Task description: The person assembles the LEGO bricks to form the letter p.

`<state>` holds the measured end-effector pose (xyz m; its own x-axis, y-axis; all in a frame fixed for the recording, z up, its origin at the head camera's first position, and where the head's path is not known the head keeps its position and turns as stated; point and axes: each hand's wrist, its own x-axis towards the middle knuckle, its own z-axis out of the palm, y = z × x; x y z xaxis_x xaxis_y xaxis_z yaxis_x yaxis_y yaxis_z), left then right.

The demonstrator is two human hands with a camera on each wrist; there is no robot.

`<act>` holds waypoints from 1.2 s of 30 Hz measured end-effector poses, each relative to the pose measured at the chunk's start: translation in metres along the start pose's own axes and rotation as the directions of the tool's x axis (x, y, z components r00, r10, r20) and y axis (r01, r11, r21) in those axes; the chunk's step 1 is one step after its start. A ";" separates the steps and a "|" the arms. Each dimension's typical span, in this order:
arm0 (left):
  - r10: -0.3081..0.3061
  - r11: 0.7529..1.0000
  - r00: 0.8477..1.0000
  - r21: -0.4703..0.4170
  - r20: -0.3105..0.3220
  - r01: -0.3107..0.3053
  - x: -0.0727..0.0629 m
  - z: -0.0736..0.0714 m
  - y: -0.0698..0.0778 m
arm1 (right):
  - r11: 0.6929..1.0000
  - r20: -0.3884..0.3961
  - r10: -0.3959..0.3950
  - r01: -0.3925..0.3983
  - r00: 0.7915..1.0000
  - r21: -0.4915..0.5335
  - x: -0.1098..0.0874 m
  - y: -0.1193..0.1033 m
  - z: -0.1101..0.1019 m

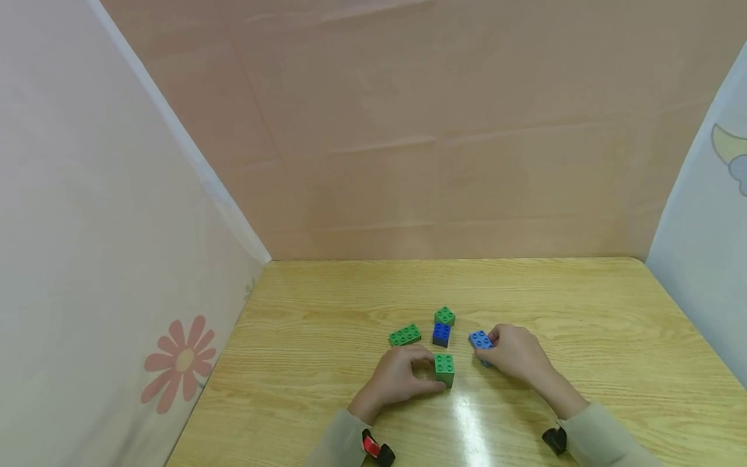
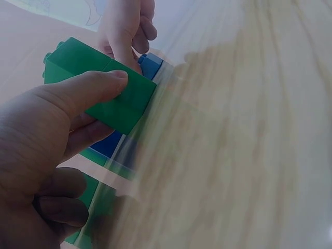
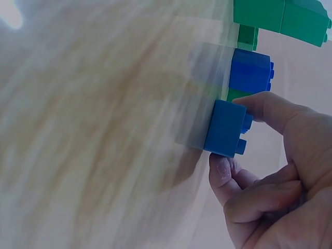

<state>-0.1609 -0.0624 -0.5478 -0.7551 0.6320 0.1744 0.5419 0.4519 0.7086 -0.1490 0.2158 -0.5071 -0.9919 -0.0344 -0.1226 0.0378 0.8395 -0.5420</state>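
My left hand (image 1: 398,377) grips a stack of two green toy bricks (image 1: 444,371) between thumb and fingers, low over the wooden table. In the left wrist view the thumb lies across the side of this stack (image 2: 111,85), over the seam. To the right, my right hand (image 1: 518,353) pinches a lighter blue brick (image 1: 480,339) at its ends; in the right wrist view that blue brick (image 3: 225,129) sits against the tabletop with its studs toward the palm. Both hands are apart, with the two held pieces side by side.
Just beyond the hands stands a dark blue brick (image 1: 441,335), with a small green brick (image 1: 445,315) close behind it. A longer green brick (image 1: 405,335) lies to their left, near the left fingers. Cloth-like walls (image 1: 373,130) enclose the wooden table (image 1: 303,298).
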 end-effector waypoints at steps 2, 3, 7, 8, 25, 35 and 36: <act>-0.002 1.000 1.000 -0.003 0.003 0.002 0.000 0.000 0.001 | 1.000 -0.001 0.003 -0.003 1.000 -0.011 0.000 -0.001 -0.001; -0.001 1.000 1.000 -0.005 0.003 0.002 0.000 0.000 0.001 | 1.000 0.000 0.005 -0.005 1.000 -0.016 -0.001 -0.001 -0.001; -0.002 1.000 1.000 -0.004 0.006 0.002 0.000 0.000 0.001 | 0.999 -0.012 0.001 -0.001 1.000 -0.034 -0.001 0.001 -0.001; -0.002 1.000 1.000 -0.003 0.006 0.002 0.000 0.000 0.001 | 0.999 -0.017 -0.001 0.000 1.000 -0.036 0.000 0.002 0.000; 0.014 1.000 1.000 -0.006 -0.004 -0.014 0.001 -0.001 0.002 | 0.995 -0.091 -0.090 0.085 0.992 -0.051 -0.004 0.007 -0.005; 0.024 1.000 1.000 0.005 -0.006 -0.024 0.001 0.000 0.000 | 0.988 -0.134 -0.150 0.145 0.980 -0.045 -0.013 0.002 -0.008; 0.025 1.000 1.000 0.005 -0.007 -0.025 0.001 0.000 0.000 | 0.988 -0.137 -0.155 0.150 0.978 -0.044 -0.014 0.001 -0.008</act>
<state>-0.1613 -0.0620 -0.5477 -0.7442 0.6383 0.1970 0.5622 0.4392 0.7008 -0.1362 0.2213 -0.4990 -0.9929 -0.0893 0.0783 -0.1171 0.8476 -0.5175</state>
